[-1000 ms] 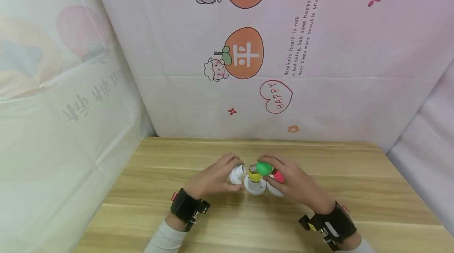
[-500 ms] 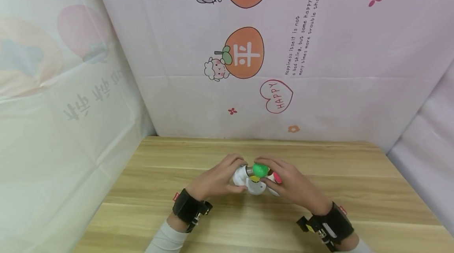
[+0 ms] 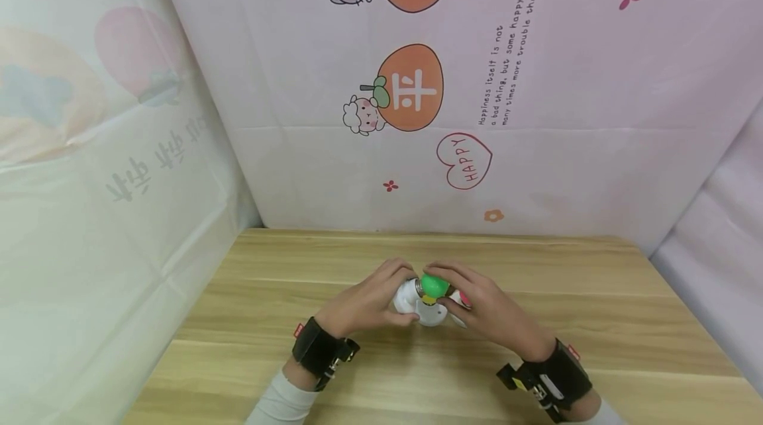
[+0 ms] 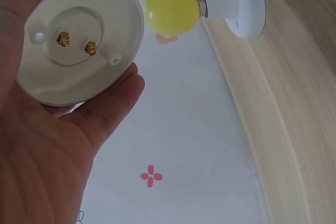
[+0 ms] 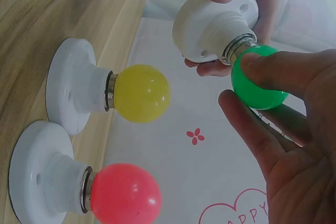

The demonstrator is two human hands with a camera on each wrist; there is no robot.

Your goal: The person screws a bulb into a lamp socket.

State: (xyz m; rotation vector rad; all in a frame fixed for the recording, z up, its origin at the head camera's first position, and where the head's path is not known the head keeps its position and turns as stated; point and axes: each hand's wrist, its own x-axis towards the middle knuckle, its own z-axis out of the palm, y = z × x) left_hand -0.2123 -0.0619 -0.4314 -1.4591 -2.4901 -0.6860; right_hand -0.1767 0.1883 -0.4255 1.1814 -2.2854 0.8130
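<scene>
My left hand (image 3: 365, 302) grips a white round lamp holder (image 5: 194, 27) by its base, tilted in the air with the socket facing right. The left wrist view shows the holder's underside with two brass screws. A green light bulb (image 5: 258, 95) is pinched between the thumb and fingers of my right hand (image 3: 491, 309). The bulb's metal screw base sits at the mouth of the socket, partly inside it; how deep the thread goes cannot be told.
A yellow bulb (image 5: 142, 93) stands in a white holder (image 5: 60, 87) on the wooden table (image 3: 286, 266), just under the hands. Beside it, a red bulb (image 5: 128, 195) stands in another white holder (image 5: 29, 174). A printed white cloth (image 3: 298, 173) hangs behind the table.
My right hand has moved left with the green bulb, bringing its screw base from apart into the socket. The left hand has shifted slightly right with the holder.
</scene>
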